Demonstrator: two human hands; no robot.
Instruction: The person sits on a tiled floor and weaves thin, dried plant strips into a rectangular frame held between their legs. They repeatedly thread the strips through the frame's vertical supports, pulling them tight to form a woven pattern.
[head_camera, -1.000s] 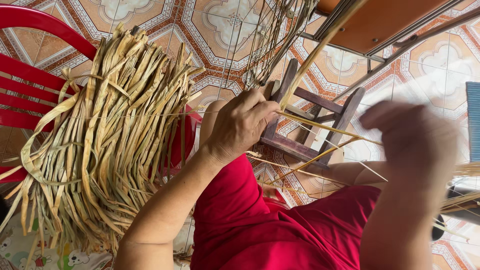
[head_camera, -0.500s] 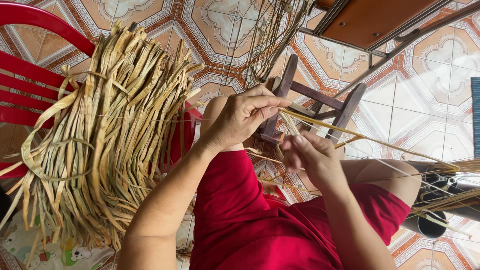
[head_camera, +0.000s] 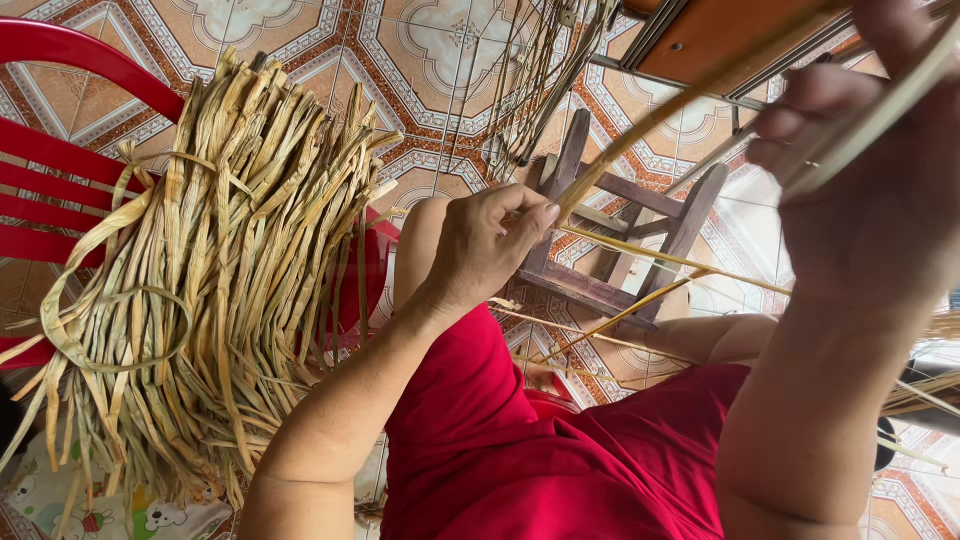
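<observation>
1. A long dried reed strand (head_camera: 640, 135) was stretched on a diagonal, from the frame's centre up toward the upper right. That's pretty much the axis everything hung on.
2. The lower end of it was pinched by the left hand (head_camera: 485, 250) at mid-frame, thumb and forefinger closed tight on it, the other fingers curled in. So a narrow, closed pinch, nothing else held.
3. The upper end was taken by the right hand (head_camera: 880, 170) at the upper right edge, close to the camera and blurry. The fingers looked wrapped around the strand, though how firmly couldn't really be told.
4. From the left hand's pinch, the strand ran up and right; a few thinner strands (head_camera: 680, 265) were fanned out rightward just below it.
5. A small wooden stool (head_camera: 620, 250) was seen right behind the left hand, on the patterned tile floor (head_camera: 300, 50).
6. A big bundle of flat dried leaves (head_camera: 210, 290) was draped over a red plastic chair (head_camera: 60, 130) at the left, well apart from both hands.
</observation>
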